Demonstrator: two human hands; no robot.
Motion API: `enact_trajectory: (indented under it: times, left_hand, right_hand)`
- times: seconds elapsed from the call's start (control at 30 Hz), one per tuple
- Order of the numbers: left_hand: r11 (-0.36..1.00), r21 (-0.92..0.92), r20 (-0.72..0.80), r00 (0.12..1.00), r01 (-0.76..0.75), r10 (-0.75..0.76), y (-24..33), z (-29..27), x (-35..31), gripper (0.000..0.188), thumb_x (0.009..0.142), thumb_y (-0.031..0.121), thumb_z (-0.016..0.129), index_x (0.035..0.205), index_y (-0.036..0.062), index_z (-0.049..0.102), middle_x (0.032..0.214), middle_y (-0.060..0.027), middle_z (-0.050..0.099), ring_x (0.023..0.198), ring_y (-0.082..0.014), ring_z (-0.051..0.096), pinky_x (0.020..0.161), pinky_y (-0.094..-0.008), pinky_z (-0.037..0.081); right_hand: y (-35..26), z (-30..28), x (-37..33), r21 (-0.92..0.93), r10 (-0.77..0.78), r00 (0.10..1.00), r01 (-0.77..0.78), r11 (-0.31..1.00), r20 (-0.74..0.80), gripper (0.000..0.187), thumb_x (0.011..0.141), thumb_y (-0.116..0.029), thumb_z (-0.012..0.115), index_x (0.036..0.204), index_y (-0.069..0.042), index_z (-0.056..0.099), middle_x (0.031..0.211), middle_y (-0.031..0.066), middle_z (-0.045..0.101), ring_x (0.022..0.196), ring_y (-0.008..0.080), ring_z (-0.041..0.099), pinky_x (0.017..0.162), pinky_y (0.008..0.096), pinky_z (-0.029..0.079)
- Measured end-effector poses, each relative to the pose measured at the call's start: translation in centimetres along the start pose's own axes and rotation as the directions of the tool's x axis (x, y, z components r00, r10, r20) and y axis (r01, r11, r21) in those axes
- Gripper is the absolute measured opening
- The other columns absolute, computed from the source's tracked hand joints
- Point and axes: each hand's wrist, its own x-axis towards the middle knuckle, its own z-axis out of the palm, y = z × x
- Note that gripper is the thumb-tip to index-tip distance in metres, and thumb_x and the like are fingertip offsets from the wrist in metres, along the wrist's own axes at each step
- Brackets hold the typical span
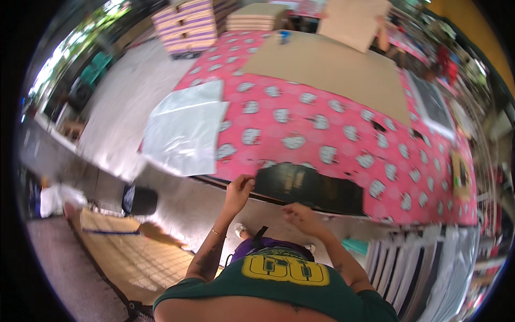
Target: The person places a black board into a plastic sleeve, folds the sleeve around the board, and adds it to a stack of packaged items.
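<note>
My left hand [240, 190] is at the near edge of the table, its fingers curled together beside the left end of a glossy dark patch [308, 188]. Whatever its fingers hold, if anything, is too small to make out. My right hand [301, 216] hovers just off the table edge, below the middle of that patch. It is smeared by motion, so its grip is unclear. The patch has a ragged far edge against the pink patterned table cover [292, 142]. Left of my left hand, a translucent white plastic sheet [185, 131] lies over the table corner.
A large brown board [332, 70] covers the table's far part, with a blue object [283, 36] on it. Beyond, a person's hand [382, 35] is at an upright tan panel [351, 21]. Stacked boards [185, 27] stand far left. Wrapped panels [413, 268] lean at my right.
</note>
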Motion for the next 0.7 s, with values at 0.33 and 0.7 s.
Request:
enact_trajectory:
  times: [0.33, 0.7]
  left_hand:
    - [0.731, 0.643, -0.494, 0.853, 0.227, 0.169, -8.4, -24.5, 2.7, 0.052, 0.083, 0.029, 0.065, 0.126, 0.0057, 0.049, 0.126, -0.0251, 0.047, 0.118, -0.0388, 0.044, 0.094, -0.0467, 0.037]
    - [0.683, 0.444, -0.816, 0.577, 0.58, 0.04, -19.0, -43.4, 10.7, 0.071, 0.085, 0.041, 0.06, 0.141, 0.0078, 0.031, 0.138, -0.0352, 0.022, 0.126, -0.0476, 0.029, 0.104, -0.0527, 0.024]
  right_hand:
    - [1.0, 11.9, 34.4, -0.079, 0.031, 0.886, -0.076, 0.994, -0.463, 0.052, 0.082, -0.029, 0.066, 0.121, 0.002, 0.051, 0.115, 0.0225, 0.056, 0.106, 0.0368, 0.053, 0.091, 0.0423, 0.041]
    - [-1.3, 13.4, 57.7, -0.339, 0.158, 0.8, -0.412, 0.846, -0.579, 0.071, 0.066, -0.035, 0.075, 0.121, 0.003, 0.05, 0.115, 0.0239, 0.057, 0.112, 0.0375, 0.052, 0.093, 0.0423, 0.041]
